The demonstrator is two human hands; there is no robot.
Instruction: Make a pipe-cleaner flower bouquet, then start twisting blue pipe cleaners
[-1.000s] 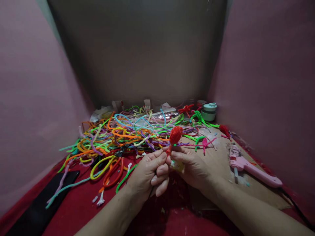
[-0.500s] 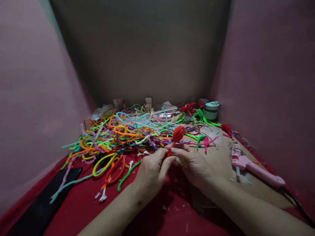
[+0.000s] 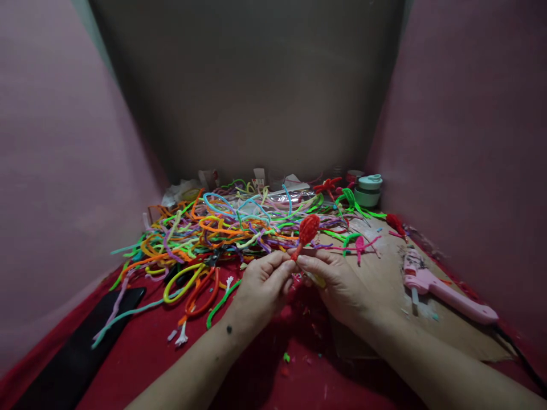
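Note:
A red fuzzy pipe-cleaner piece [image 3: 308,229], bud-shaped at its top with a narrow twisted stem, stands tilted slightly right between my two hands. My left hand [image 3: 265,280] pinches the stem's lower end between thumb and fingers. From the other side, my right hand [image 3: 342,282] has its thumb and index finger closed on the same stem. Something small and yellowish shows under the right fingers; I cannot make out what it is. The stem's bottom is hidden by the fingertips.
A tangled heap of coloured pipe cleaners [image 3: 231,225] spreads behind my hands. On the cardboard [image 3: 376,313] at right lies a pink glue gun [image 3: 448,296]. A mint-lidded container [image 3: 368,191] stands at the back; a black flat object [image 3: 81,353] lies at left. Scraps dot the red cloth [image 3: 256,376].
The red piece has tilted a little more to the right, and more of its stem shows. My left thumb and fingers have shifted their grip on it.

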